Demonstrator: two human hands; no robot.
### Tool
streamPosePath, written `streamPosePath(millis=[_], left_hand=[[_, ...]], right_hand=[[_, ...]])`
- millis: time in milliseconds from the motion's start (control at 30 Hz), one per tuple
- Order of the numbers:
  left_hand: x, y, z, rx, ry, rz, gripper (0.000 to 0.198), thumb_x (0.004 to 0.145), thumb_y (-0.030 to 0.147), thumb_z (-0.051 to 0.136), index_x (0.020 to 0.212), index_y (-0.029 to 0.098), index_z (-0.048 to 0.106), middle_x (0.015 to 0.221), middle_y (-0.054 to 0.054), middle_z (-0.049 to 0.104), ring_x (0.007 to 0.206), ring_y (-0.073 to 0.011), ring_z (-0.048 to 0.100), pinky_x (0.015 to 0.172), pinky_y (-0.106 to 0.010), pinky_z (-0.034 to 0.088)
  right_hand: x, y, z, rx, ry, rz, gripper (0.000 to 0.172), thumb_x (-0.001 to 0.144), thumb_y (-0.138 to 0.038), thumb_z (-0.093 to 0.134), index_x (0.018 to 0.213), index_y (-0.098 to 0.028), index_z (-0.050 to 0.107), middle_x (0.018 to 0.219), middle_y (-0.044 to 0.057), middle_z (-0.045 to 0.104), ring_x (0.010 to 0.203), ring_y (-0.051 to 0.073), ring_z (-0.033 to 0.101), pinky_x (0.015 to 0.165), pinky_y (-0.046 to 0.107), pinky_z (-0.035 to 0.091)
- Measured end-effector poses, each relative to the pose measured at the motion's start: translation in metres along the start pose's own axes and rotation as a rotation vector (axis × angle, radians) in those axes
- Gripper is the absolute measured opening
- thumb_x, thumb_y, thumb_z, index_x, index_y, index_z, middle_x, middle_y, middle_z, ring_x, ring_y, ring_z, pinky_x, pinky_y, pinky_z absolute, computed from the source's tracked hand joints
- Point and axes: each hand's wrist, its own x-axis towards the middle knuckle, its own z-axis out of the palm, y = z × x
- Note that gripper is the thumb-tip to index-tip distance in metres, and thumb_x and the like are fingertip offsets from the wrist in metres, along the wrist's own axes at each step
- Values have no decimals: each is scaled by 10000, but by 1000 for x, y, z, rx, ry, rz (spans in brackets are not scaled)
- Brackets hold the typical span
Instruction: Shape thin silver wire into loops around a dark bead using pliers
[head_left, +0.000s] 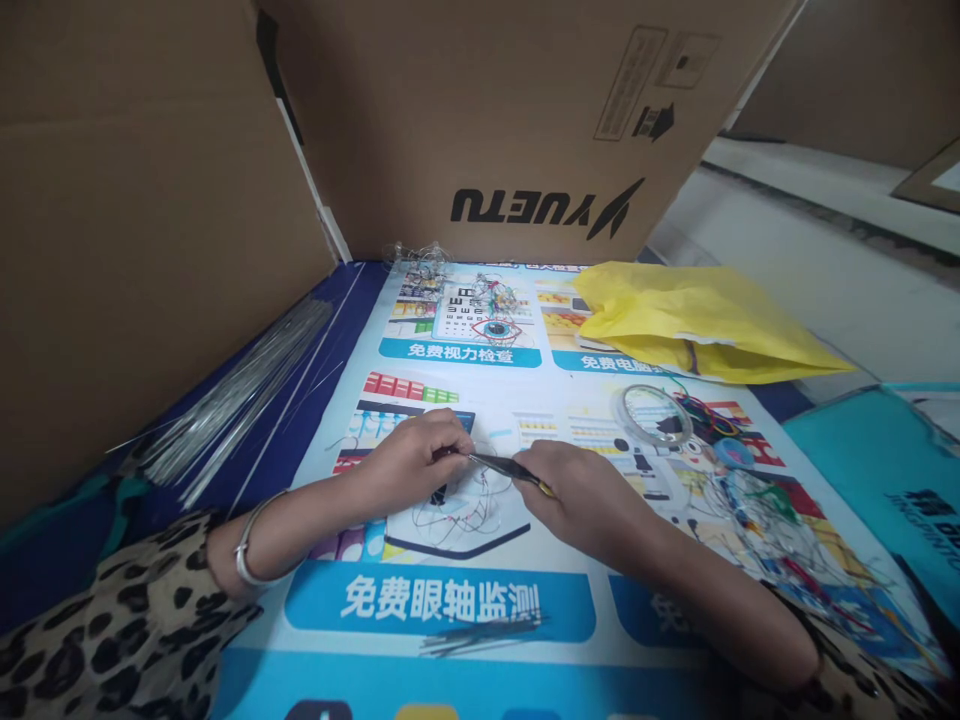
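Observation:
My right hand (592, 495) is closed around a pair of pliers (504, 465) with dark jaws and a bit of yellow on the handle. The pliers point left, and their tip meets the fingertips of my left hand (416, 460). That hand is in a pinch on a thin wire, of which little shows between the fingers. Under both hands lie loose loops of fine wire (461, 512) on the printed sheet (555, 545). Closer to me rests a small bunch of short straight wires (484, 632).
A bundle of long straight wires (240, 400) lies at left. Tangled wire pieces (495, 295) sit at the back. On the right are a clear round spool (654, 415), a coloured wire tangle (757, 520), a yellow bag (690, 310) and a teal bag (877, 460). Cardboard (480, 120) stands behind.

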Motion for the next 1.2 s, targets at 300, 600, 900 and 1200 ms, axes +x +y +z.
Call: streamPosePath(millis=[300,600,900,1200], left_hand=[[1,4,0,44,-6,15,140,734,60,481,709,169,565,703,11,517,708,-115,492,628,-220,366],[0,3,3,35,19,48,154,711,34,478,716,163,561,681,19,505,667,-101,475,610,-211,350],[-2,0,4,20,38,45,155,712,34,473,716,163,560,687,20,507,671,-96,472,612,-210,347],[-3,0,4,9,37,27,147,702,36,470,699,158,550,689,16,520,669,-97,479,615,-216,355]], right_hand=[[-4,-7,-3,-276,81,-91,177,827,-148,422,878,-169,591,816,50,586,759,167,492,628,275,310],[-6,-7,7,-388,160,-137,142,813,-109,427,809,-176,552,768,45,561,702,171,439,582,292,251],[-5,-6,12,-417,191,-160,122,798,-98,448,798,-175,541,741,49,551,675,176,438,557,300,234],[-6,-4,14,-386,197,-175,131,794,-80,448,814,-171,540,751,43,561,675,168,447,551,292,246]])
